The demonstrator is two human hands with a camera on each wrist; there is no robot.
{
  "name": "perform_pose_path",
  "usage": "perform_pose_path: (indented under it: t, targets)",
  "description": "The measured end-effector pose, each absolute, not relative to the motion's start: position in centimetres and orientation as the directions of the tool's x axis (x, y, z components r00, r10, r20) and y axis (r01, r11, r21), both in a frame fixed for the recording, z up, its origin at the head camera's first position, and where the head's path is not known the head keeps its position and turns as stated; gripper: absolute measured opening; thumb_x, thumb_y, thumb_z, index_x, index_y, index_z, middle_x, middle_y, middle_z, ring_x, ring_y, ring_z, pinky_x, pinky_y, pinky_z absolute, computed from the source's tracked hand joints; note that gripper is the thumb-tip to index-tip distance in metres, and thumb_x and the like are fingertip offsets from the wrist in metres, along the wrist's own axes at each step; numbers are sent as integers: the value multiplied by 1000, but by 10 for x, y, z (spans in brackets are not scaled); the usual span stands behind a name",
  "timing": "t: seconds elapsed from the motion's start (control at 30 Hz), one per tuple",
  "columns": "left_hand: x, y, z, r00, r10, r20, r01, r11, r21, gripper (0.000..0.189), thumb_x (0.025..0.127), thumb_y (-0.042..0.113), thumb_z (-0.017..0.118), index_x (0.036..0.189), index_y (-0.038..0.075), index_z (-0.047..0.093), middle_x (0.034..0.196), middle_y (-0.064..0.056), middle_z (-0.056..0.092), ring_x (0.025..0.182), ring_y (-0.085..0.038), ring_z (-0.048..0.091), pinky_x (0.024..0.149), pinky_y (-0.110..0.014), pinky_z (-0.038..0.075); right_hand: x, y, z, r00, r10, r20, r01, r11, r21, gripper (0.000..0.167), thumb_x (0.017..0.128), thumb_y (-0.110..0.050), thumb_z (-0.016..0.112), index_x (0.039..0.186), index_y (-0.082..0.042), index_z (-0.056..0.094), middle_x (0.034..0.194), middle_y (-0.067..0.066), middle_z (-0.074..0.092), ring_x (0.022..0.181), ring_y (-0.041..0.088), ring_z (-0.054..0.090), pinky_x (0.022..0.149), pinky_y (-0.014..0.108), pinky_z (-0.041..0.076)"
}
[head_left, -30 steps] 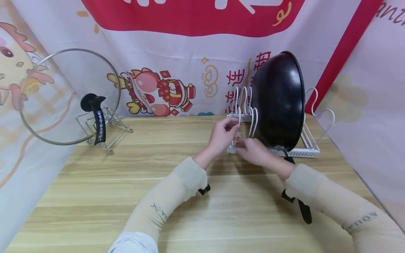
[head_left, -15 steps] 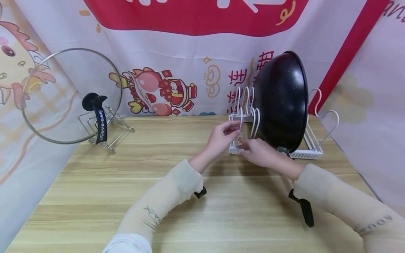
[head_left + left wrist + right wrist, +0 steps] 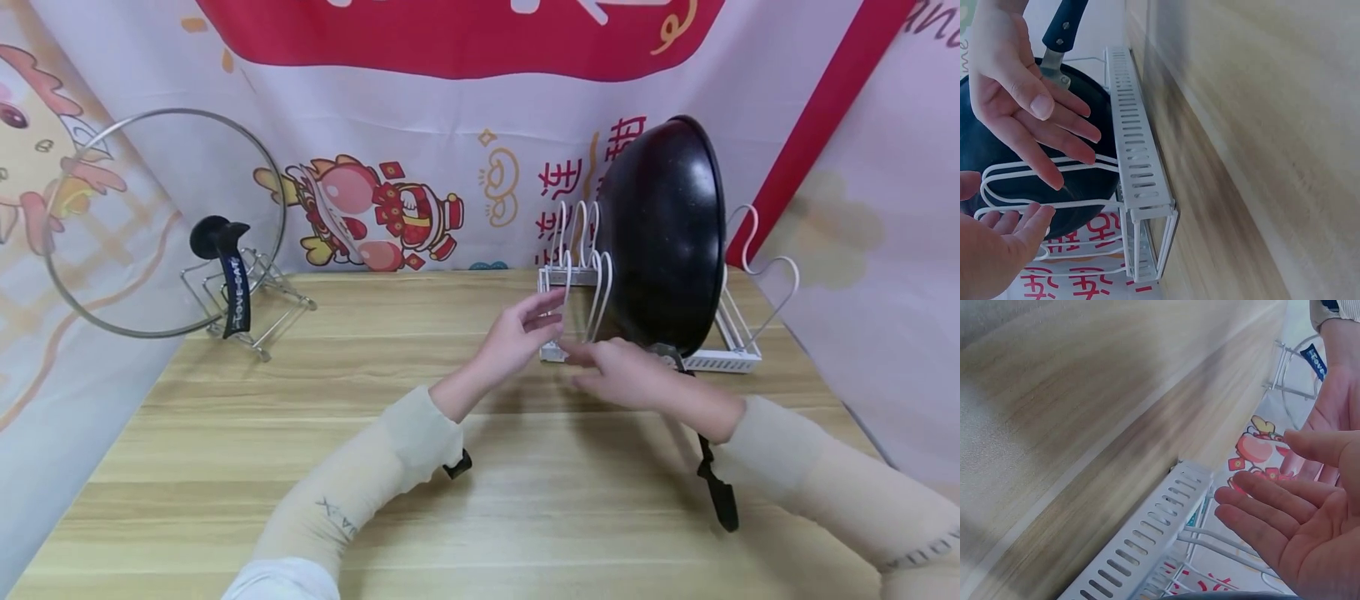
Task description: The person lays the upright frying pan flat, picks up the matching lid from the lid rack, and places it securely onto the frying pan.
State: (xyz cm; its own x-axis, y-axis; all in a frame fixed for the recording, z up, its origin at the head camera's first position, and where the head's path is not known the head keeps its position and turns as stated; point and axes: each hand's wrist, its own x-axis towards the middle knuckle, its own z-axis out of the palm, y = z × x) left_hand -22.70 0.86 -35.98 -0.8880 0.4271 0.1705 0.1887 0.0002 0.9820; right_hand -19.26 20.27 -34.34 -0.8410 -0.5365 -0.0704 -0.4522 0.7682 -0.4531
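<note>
A white metal pan rack [image 3: 723, 361] with tall wire dividers [image 3: 600, 287] stands at the back right. Tilted on its side in it is a black wok [image 3: 663, 242], its black handle [image 3: 722, 500] pointing forward over the table. My left hand [image 3: 517, 337] is at the rack's left end, fingers loosely extended beside the leftmost wire divider; in the left wrist view its fingertips [image 3: 1044, 215] touch or nearly touch that wire. My right hand [image 3: 630, 375] hovers in front of the rack's perforated front bar [image 3: 1129, 550], palm open and fingers spread, holding nothing.
At the left, a glass lid [image 3: 161, 331] with a black knob [image 3: 212, 237] leans upright on a silver wire stand [image 3: 262, 342]. Behind the wooden table [image 3: 375, 375] hangs a printed cloth [image 3: 420, 117]. A black wrist strap end [image 3: 457, 463] shows under my left sleeve.
Both hands have loosened from the left wire divider. The right hand has drawn back slightly right and toward me, while the left fingers have straightened. Rack and wok stay in place.
</note>
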Motion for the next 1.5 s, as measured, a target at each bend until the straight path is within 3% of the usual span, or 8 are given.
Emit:
perform_pose_path:
  t: [0.2,0.4,0.63,0.83,0.93,1.1,1.3,1.5]
  targets:
    - [-221,10,-361,-890,431,151,165,-6,986,56,97,-5,60,151,-1,44,154,-19,46,132,-35,55,104,-33,51,-189,207,-345,-802,-597,-20,-535,733,-421,35,98,-16,68,129,1,69,125,16,70,118,34,65,97,52,54]
    - [-216,12,-360,-893,429,138,152,-2,988,57,98,-5,60,152,0,43,157,-17,43,132,-34,54,103,-34,51,-187,213,-343,-741,-668,74,-643,673,-365,24,95,-11,73,118,-3,76,111,11,76,100,28,72,84,46,60]
    - [-209,15,-362,-899,422,118,108,-48,993,60,98,-4,60,154,5,42,161,-12,38,133,-34,53,103,-36,51,-186,228,-334,-612,-779,137,-767,542,-345,21,94,-6,73,114,-6,78,110,4,77,101,18,72,84,39,61]
    - [-202,19,-362,-917,386,96,60,-104,993,60,96,-7,60,153,3,43,158,-14,41,129,-34,56,101,-37,53,-185,246,-325,-487,-852,192,-850,412,-329,26,90,0,75,114,-6,77,111,3,76,103,19,72,85,40,61]
    - [-199,21,-361,-924,373,89,47,-120,992,57,96,-6,60,150,1,44,153,-17,45,127,-37,57,102,-45,53,-184,254,-322,-450,-861,236,-877,377,-296,29,86,0,79,114,-7,78,110,3,76,101,19,73,83,40,61]
    - [-195,23,-363,-926,375,53,5,-127,992,51,97,-3,60,147,-1,48,146,-19,51,123,-41,58,99,-49,54,-185,269,-321,-449,-852,270,-880,368,-301,28,85,-5,82,112,-11,78,107,-1,77,95,14,73,80,29,61]
    - [-194,27,-365,-923,384,-3,-62,-143,988,46,96,-3,63,140,-2,53,137,-17,58,116,-29,61,94,-41,57,-186,280,-312,-479,-858,185,-801,341,-493,25,88,-8,81,113,-13,78,100,-7,75,71,3,59,58,21,53]
    - [-191,31,-365,-911,410,-52,-122,-148,981,42,97,-5,62,138,-4,54,134,-22,58,113,-28,63,92,-41,58,-178,300,-307,-524,-849,68,-712,393,-581,23,90,-10,80,113,-12,78,103,-8,75,74,5,63,64,23,57]
